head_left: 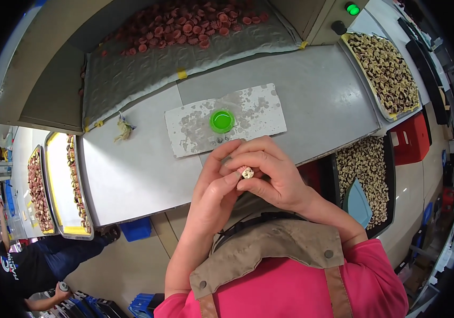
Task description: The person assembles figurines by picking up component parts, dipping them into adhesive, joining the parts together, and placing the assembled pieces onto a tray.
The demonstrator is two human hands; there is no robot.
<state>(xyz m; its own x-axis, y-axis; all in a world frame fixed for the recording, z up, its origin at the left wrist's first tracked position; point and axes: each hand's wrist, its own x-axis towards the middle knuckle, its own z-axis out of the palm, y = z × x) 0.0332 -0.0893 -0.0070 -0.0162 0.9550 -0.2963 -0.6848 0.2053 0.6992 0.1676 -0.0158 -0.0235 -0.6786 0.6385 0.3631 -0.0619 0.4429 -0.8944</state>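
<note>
Both hands meet above the table (131, 175) edge: the right hand (272, 177) and left hand (214, 193) pinch one small pale ring-shaped part (247, 172) between closed fingertips. The green glue cup (221, 121) sits just beyond; a slip could drop the part off the edge.

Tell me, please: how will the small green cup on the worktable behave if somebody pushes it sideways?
The green cup looks low and wide, so it would probably slide, not tip. It seems small, thin plastic, so likely light. It stands on a stained paper sheet, which may shift along with it.
</note>
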